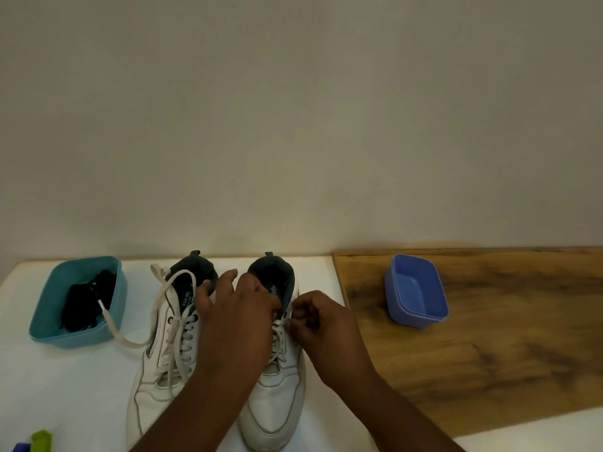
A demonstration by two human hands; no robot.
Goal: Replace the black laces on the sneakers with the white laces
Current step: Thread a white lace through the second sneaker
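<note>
While the white table and the wooden board fill the foreground, we see two white sneakers side by side, heels away from us. Our left sneaker carries a loose white lace trailing into the teal bin of black laces. On the right sneaker, our left hand grips the collar; our right hand pinches its lace. An empty blue tub sits apart.

Dim warm indoor light, soft faint shadows, mild blur throughout, wide-angle bending at edges
</note>
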